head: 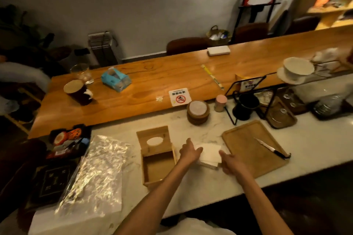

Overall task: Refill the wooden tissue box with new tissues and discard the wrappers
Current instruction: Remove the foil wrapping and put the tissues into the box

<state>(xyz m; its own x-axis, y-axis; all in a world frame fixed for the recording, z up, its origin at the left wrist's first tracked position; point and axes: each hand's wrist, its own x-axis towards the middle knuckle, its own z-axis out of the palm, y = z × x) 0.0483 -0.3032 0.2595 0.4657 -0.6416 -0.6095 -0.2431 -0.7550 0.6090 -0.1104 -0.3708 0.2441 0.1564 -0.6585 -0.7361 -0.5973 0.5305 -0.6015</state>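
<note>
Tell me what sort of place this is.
Probably a café or small bar. A long wooden counter carries a no-smoking sign; the marble worktop behind it holds a stack of coasters and a rack of glasses.

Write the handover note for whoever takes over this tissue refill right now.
Left hand: on the left edge of the white tissue stack.
Right hand: on the stack's right edge.
The stack lies on the white marble counter, between the open, empty wooden tissue box and the wooden tray.
The clear crinkled plastic wrapper lies left of the box.
Done: box opened, tissues unwrapped.
Left: load stack, close the lid, discard wrapper.
</note>
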